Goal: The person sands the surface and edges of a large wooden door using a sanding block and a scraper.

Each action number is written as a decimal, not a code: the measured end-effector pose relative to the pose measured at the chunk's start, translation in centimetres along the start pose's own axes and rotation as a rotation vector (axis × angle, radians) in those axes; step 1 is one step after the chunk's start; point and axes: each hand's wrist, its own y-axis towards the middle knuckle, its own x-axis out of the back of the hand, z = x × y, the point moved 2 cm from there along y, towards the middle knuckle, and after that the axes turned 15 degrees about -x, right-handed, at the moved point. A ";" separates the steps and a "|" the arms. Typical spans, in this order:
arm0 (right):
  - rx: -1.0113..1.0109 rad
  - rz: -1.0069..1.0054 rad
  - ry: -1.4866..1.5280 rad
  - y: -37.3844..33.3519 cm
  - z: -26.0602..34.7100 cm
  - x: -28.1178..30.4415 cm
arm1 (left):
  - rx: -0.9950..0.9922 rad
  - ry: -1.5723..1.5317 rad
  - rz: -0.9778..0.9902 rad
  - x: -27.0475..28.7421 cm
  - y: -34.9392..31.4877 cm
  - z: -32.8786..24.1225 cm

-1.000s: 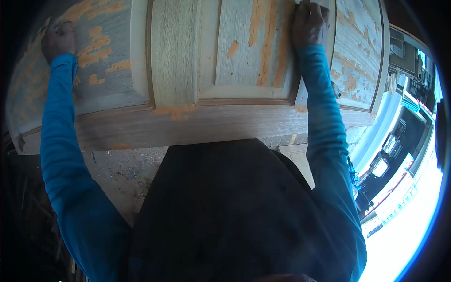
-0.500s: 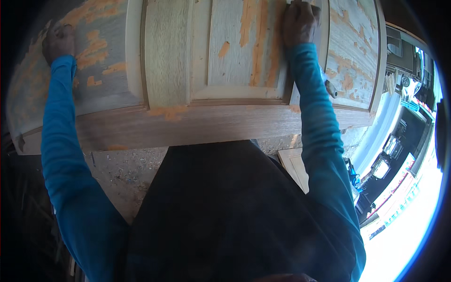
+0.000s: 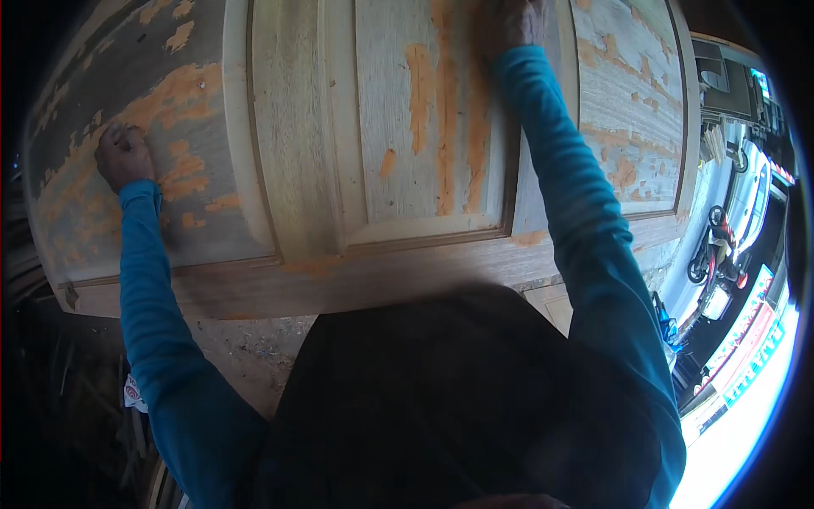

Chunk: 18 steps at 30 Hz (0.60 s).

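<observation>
A pale wooden panelled door [image 3: 288, 170] lies flat in front of me, with its grain bare and patches of orange filler on it. My left hand [image 3: 123, 157] rests on the door's left panel with its fingers curled into a fist beside an orange patch. I cannot see anything in that hand. My right hand [image 3: 513, 21] reaches far across the door to the edge of the middle raised panel. The picture's top edge cuts the hand off, so its fingers are hidden. Both arms wear blue sleeves.
The door's near rail [image 3: 339, 288] runs just in front of my dark-clothed body. Speckled ground [image 3: 246, 356] shows below it. To the right is a street with a parked motorbike [image 3: 708, 250] and bright signs. The left side is dark.
My right hand has slid farther away along the door, toward the picture's top. My left hand stays on the left panel. The door sits a little nearer in view.
</observation>
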 end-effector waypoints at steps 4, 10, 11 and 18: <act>-0.110 0.276 -0.014 -15.1 2.8 11.6 | 0.035 0.041 -0.014 1.3 -2.6 1.3; -0.045 0.148 -0.049 -0.1 1.9 0.4 | 0.001 -0.028 -0.017 1.5 -2.3 2.0; -0.149 0.089 0.030 5.5 1.0 -3.7 | -0.028 -0.041 -0.026 1.2 -1.5 1.0; -0.124 0.089 -0.205 14.5 -2.2 -9.6 | -0.034 -0.036 -0.013 1.3 -1.0 0.0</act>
